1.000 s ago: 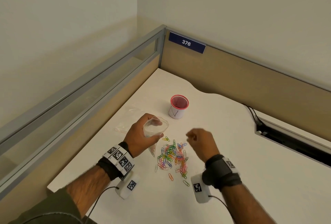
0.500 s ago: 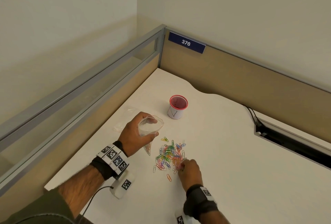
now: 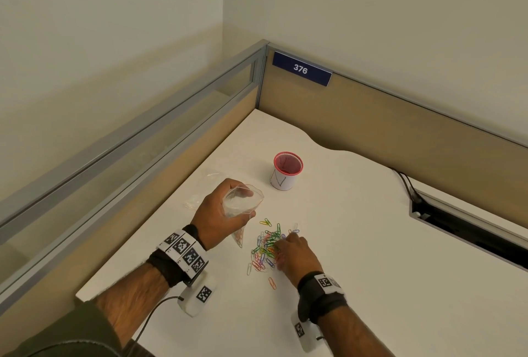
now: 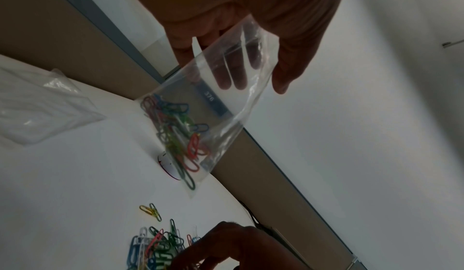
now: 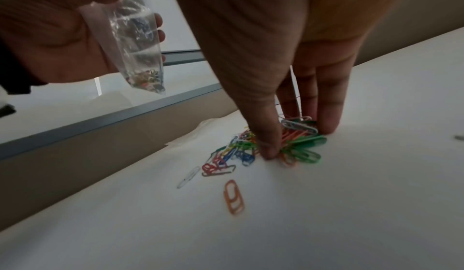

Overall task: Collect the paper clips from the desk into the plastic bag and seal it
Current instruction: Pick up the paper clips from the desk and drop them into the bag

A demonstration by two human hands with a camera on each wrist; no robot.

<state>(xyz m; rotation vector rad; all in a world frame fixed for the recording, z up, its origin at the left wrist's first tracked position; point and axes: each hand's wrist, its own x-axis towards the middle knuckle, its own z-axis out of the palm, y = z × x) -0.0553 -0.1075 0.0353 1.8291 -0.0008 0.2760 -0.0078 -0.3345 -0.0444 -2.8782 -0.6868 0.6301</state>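
Note:
My left hand (image 3: pixel 225 211) grips a small clear plastic bag (image 3: pixel 251 199) by its open mouth and holds it above the white desk (image 3: pixel 371 242). Several coloured paper clips (image 4: pixel 180 135) lie in the bag's bottom corner. A pile of coloured paper clips (image 3: pixel 264 245) lies on the desk just right of the bag. My right hand (image 5: pixel 296 135) is down on that pile, with the thumb (image 5: pixel 268 145) and fingertips (image 5: pixel 326 119) pinching a bunch of clips. An orange clip (image 5: pixel 234 197) and a white clip (image 5: pixel 188 177) lie loose nearer to me.
A white cup with a red rim (image 3: pixel 287 171) stands behind the pile. Spare clear bags (image 3: pixel 205 188) lie flat to the left, by the partition (image 3: pixel 143 174). A cable slot (image 3: pixel 457 228) with black cables opens at the right. The desk's front edge is under my left forearm.
My right hand dropped from mid-air beside the bag onto the pile, then slid a little forward and closed on clips. The left hand with the bag has hardly moved.

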